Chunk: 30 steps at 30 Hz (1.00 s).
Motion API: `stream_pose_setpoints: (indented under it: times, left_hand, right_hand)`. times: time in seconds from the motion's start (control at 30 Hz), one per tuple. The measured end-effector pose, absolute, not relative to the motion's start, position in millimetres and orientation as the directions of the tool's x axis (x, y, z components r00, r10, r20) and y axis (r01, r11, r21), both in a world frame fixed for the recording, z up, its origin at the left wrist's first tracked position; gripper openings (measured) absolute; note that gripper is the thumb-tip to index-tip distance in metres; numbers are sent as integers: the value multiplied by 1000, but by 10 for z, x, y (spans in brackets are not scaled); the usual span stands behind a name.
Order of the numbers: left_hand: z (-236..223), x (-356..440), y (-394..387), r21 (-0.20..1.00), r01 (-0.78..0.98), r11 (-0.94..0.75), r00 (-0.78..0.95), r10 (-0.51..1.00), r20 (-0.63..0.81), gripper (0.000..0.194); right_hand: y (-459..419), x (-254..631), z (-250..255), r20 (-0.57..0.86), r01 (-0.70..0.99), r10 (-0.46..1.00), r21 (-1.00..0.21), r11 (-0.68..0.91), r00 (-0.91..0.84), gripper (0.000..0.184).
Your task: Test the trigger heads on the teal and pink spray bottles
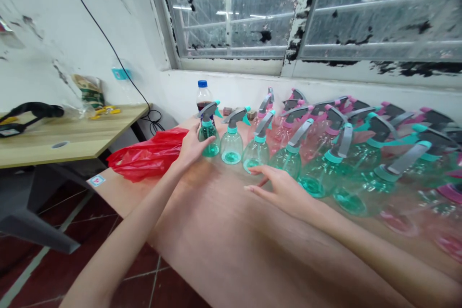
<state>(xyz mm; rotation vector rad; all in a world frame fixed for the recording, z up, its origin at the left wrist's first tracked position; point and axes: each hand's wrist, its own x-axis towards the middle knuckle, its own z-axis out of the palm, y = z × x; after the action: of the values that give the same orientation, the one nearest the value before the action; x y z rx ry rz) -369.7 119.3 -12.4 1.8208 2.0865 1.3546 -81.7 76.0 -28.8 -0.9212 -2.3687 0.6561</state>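
Note:
At the left end of the front row stands a green spray bottle [210,138] with a grey and turquoise trigger head. My left hand [192,148] is closed around its left side, thumb across the front and the other fingers partly hidden. To its right come a clear-green spray bottle [231,147] and another spray bottle [255,154] with a turquoise collar, both upright. My right hand [279,186] is held low in front of these, fingers apart and slightly curled, holding nothing. Its fingertips are close to the third bottle; whether they touch it I cannot tell.
More green spray bottles [327,173] and pink ones [445,211] crowd the table's right side. A red plastic bag [151,154] lies left. A blue-capped drink bottle [204,94] stands behind. Headphones [31,113] rest on another desk [79,139], below a hanging cable [104,33].

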Motion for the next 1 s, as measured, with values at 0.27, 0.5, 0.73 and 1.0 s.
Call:
stream_pose_setpoints:
  times: [0.27,0.5,0.73,1.0]
  left_hand:
    - [-106,-3344,790,616,776,-139,-320,754,574,34]
    - [-55,-2912,1231,548,831,-98,-247,817,521,44]
    - [73,-2809,1183,381,923,60,-243,857,454,40]
    - [218,-2652,281,217,932,290,-351,872,342,52]
  right_hand:
    - [478,-454,-377,192,504,724,-601,620,-662,39]
    - [44,-85,-459,16,553,703,-606,573,-711,33]
    - [-294,441,-559,-137,632,703,-581,513,-697,21]
    - [-572,757,-615,-78,661,735,-507,553,-674,17]
